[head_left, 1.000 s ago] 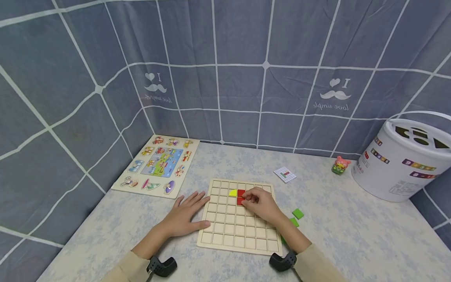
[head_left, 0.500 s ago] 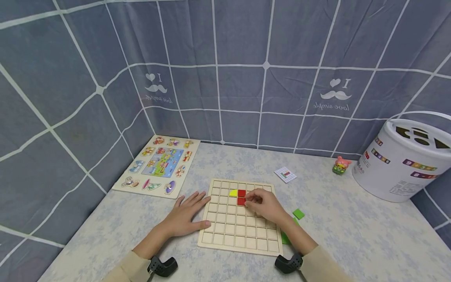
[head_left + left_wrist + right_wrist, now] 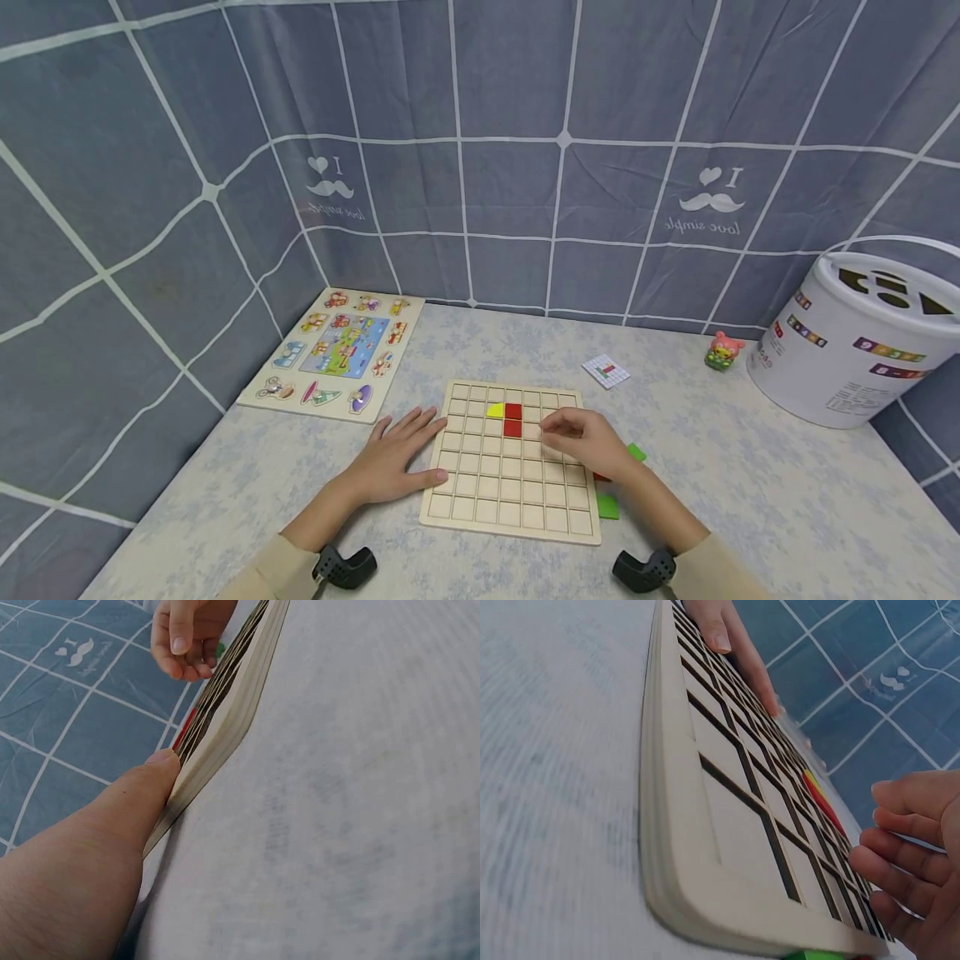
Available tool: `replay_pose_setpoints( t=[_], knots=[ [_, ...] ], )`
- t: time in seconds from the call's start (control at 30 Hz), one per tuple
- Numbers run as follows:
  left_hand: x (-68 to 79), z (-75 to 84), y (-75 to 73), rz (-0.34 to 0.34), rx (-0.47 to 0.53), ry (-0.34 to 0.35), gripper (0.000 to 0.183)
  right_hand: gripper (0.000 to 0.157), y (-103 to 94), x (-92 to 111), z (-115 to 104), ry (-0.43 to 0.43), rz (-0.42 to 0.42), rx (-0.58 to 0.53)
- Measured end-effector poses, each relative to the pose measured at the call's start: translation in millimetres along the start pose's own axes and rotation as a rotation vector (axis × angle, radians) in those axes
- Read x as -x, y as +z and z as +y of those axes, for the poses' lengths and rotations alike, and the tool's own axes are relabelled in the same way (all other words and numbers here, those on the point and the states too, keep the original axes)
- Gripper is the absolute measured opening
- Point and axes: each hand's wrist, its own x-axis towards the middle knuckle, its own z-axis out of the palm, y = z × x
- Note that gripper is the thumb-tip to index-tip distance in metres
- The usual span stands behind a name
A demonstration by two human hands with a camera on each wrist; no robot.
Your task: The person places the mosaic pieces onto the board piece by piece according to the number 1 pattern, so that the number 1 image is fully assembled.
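A wooden grid board [image 3: 510, 533] lies on the table. In its upper part sit a yellow piece [image 3: 496, 410] with a rounded corner and two red square tiles, the upper red tile [image 3: 513, 411] directly above the lower red tile [image 3: 512, 428]. My left hand [image 3: 401, 458] lies spread at the board's left side, its thumb touching the edge in the left wrist view. Over the right part of the board hovers my right hand [image 3: 588, 437]. Its fingers are loosely bent, with nothing between them in the right wrist view [image 3: 911, 862].
Green tiles [image 3: 608, 506] and a red piece [image 3: 602, 477] lie by the board's right edge, partly behind my right arm. Beyond are a small patterned card [image 3: 606, 372], a pink-topped figurine [image 3: 724, 351] and a white bucket [image 3: 840, 350]. A picture puzzle board [image 3: 255, 398] lies back left.
My right hand has drawn away from the red tiles, rightward across the board, leaving both in their cells. The left hand has stayed in place.
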Motion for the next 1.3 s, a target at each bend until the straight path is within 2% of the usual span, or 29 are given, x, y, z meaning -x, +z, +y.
replay_pose_setpoints(
  t=[0.63,0.8,1.13,1.3],
  knots=[
    [-0.3,-0.8,-1.0,-0.003,-0.002,-0.004,0.081,0.022,-24.9,20.4,12.4,0.091,0.079,0.021],
    [-0.4,-0.5,-0.9,-0.007,-0.005,-0.008,0.081,0.021,-30.0,27.7,16.9,0.083,0.092,0.016],
    [-1.0,1.2,-0.4,-0.006,-0.003,-0.007,0.081,0.019,-35.8,40.3,17.1,0.093,0.119,0.124],
    [-0.6,1.1,-0.3,-0.007,-0.006,-0.013,0.081,0.015,-35.4,45.4,20.4,0.059,0.124,0.202]
  ],
)
